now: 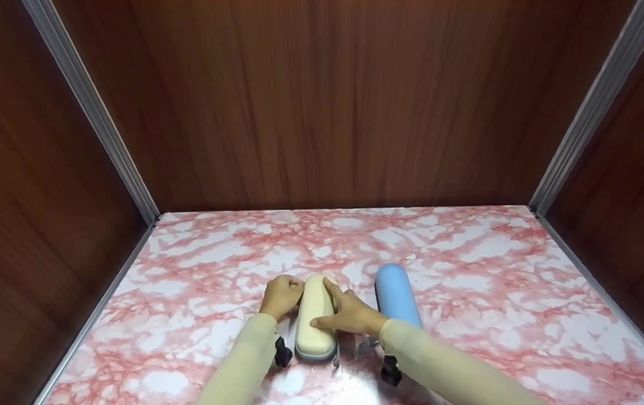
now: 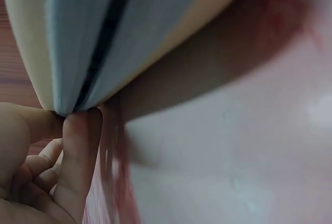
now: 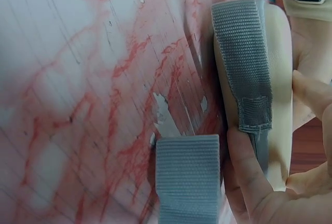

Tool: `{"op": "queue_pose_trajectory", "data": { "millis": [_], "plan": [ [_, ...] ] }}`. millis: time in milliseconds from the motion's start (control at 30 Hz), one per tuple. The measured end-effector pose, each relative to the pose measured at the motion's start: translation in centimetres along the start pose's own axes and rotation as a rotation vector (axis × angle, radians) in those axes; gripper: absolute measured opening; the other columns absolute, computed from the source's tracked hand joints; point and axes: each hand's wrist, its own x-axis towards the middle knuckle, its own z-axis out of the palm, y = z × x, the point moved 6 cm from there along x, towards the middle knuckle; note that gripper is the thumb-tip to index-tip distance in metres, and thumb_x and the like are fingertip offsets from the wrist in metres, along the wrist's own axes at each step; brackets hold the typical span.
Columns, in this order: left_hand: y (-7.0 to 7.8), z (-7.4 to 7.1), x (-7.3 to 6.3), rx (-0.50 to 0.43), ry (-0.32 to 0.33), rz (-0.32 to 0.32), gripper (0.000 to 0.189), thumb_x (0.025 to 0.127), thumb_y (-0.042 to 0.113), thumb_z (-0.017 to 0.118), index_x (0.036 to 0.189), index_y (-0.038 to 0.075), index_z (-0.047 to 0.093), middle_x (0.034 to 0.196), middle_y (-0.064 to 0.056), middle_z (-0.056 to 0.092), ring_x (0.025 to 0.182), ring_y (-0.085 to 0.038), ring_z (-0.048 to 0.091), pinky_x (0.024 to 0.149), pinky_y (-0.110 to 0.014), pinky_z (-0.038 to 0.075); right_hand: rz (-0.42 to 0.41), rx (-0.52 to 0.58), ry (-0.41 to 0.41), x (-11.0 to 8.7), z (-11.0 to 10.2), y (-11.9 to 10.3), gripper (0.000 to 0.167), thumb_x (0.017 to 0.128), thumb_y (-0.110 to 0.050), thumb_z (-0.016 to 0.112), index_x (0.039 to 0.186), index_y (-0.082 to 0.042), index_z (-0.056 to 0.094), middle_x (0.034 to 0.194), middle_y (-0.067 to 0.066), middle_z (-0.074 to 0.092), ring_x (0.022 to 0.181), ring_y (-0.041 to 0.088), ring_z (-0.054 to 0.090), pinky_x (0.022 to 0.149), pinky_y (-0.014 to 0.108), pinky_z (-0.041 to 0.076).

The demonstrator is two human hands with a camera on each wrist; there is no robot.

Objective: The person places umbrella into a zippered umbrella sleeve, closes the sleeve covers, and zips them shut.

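Note:
A long cream zip case (image 1: 316, 315) with rounded ends lies between the two hands. A grey band with a dark zipper (image 2: 106, 37) runs along its side in the left wrist view. My left hand (image 1: 283, 295) pinches with thumb and forefinger at the zipper by the case's far end; any pull there is hidden by the fingertips. My right hand (image 1: 352, 314) grips the case from the right, thumb over the top and fingers against its side. A grey woven strap (image 3: 241, 63) lies along that side, just beyond the right fingertips.
A similar blue case (image 1: 396, 292) lies to the right, partly behind the right forearm. Another grey strap end (image 3: 188, 177) shows near the right hand. The red-and-white marbled table (image 1: 215, 247) is bounded by brown wood panels (image 1: 322, 112) with metal corner posts.

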Motion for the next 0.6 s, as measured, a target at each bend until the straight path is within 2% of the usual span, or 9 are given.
{"op": "queue_pose_trajectory", "data": {
  "millis": [267, 600],
  "plan": [
    [0.20, -0.18, -0.11, 0.053, -0.018, 0.053, 0.016, 0.092, 0.014, 0.060, 0.081, 0.009, 0.071, 0.074, -0.001, 0.064, 0.064, -0.014, 0.058, 0.058, -0.027, 0.048, 0.000, -0.011, 0.005, 0.20, 0.19, 0.02, 0.107, 0.083, -0.041, 0.081, 0.159, -0.003, 0.017, 0.139, 0.037, 0.043, 0.128, 0.041, 0.042, 0.104, 0.051, 0.040],
    [0.27, -0.47, -0.50, 0.057, -0.039, 0.106, 0.013, 0.092, 0.013, 0.061, 0.085, 0.007, 0.070, 0.077, -0.001, 0.064, 0.068, -0.014, 0.059, 0.058, -0.027, 0.049, -0.005, -0.010, 0.008, 0.25, 0.26, 0.02, 0.106, 0.083, -0.041, 0.080, 0.159, -0.002, 0.017, 0.140, 0.037, 0.043, 0.129, 0.044, 0.041, 0.105, 0.052, 0.039]
  ]
}}
